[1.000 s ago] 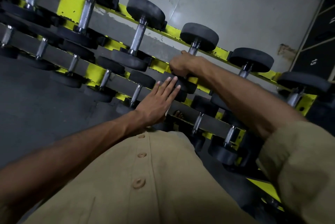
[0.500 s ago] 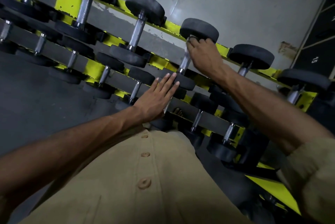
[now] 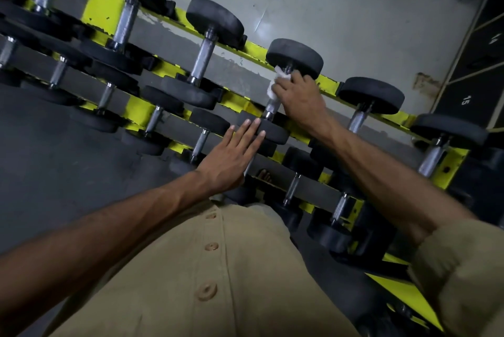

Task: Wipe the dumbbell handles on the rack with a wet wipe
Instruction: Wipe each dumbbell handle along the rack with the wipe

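A yellow and grey rack (image 3: 105,13) carries rows of black dumbbells with chrome handles. My right hand (image 3: 301,98) grips a white wet wipe (image 3: 276,83) wrapped round the upper part of one top-row dumbbell handle (image 3: 270,108), just under its far black head (image 3: 294,57). My left hand (image 3: 231,155) lies flat with straight fingers, the fingertips resting on that dumbbell's near black head (image 3: 274,132).
More dumbbells sit left (image 3: 203,57) and right (image 3: 360,117) on the top row, with smaller ones on the lower row (image 3: 291,188). A pale wall (image 3: 341,9) stands behind the rack. A dark numbered panel (image 3: 477,69) is at the right. Dark floor (image 3: 54,159) lies to the left.
My right hand slid with the wipe from the lower end of the handle up to just under the far head. My left hand stayed flat on the near head.
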